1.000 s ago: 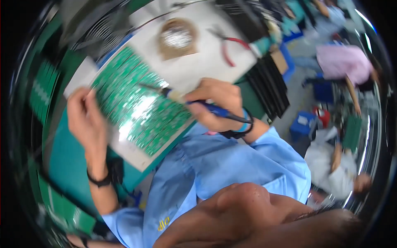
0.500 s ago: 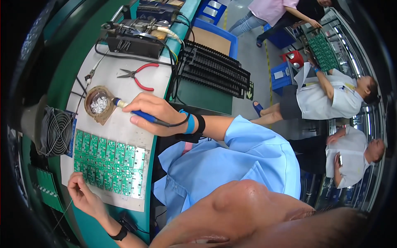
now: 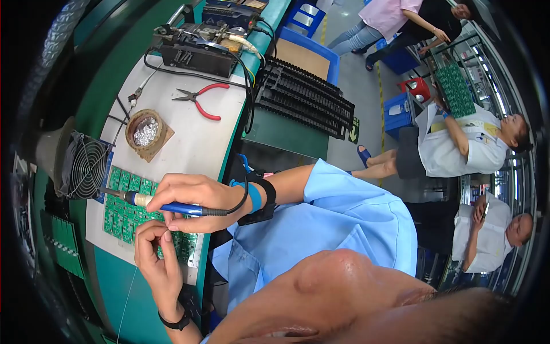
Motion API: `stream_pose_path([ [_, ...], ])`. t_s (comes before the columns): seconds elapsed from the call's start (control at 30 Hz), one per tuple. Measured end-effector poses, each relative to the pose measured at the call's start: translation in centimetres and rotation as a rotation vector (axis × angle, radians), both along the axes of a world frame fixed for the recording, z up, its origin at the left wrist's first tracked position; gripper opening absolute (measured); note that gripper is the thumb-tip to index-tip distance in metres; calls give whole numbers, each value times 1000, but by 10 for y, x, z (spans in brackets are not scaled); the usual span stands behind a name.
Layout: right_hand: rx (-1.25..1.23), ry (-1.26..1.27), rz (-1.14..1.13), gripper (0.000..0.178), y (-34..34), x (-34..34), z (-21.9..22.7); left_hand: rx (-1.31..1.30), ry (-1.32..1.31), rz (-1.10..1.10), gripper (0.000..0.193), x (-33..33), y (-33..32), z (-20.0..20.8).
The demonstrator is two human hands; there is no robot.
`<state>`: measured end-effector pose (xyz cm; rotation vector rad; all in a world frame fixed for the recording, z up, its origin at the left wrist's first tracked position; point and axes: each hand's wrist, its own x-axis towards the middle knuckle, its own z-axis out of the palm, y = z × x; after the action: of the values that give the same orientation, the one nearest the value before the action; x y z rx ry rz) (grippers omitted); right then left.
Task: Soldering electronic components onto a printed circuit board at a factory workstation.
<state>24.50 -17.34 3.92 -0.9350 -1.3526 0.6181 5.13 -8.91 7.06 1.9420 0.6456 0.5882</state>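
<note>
My right hand (image 3: 197, 192), with a blue strap at its wrist, is closed round a soldering iron (image 3: 186, 210). The iron's tip points left, above the upper edge of a green circuit board panel (image 3: 117, 223). Just below, my left hand (image 3: 157, 258) pinches a thin strand that looks like solder wire (image 3: 128, 295), trailing down from the fingers. Both hands are over the panel and hide much of its right part. Whether the wire's end touches the board cannot be seen. Above the panel stands a round brown pot (image 3: 137, 143) with crumpled silvery material inside.
Red-handled pliers (image 3: 200, 102) lie right of the pot. A fan (image 3: 89, 167) stands at the table's left edge. Soldering stations (image 3: 195, 54) with cables sit at the back. Black slotted racks (image 3: 303, 94) lie to the right. Several people are in the room, one in a white shirt (image 3: 458, 135).
My right hand has brought the iron from beside the pot down over the board panel. My left hand has moved right and onto the panel, close to the right hand. The view has shifted slightly.
</note>
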Motion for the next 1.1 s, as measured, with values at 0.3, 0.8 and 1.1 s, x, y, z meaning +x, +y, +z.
stream_pose_path([
  [0.3, -81, -189, -118, 42, 10, -1, -3, 508, 101, -31, 15, -12, 19, 0],
  [0.8, -183, -322, -44, 26, 11, 24, 17, 150, 69, 388, 11, -55, 93, -35],
  [1.1, -234, -338, -29, 24, 16, 19, 15, -8, 61, 390, 12, -61, 92, -46],
])
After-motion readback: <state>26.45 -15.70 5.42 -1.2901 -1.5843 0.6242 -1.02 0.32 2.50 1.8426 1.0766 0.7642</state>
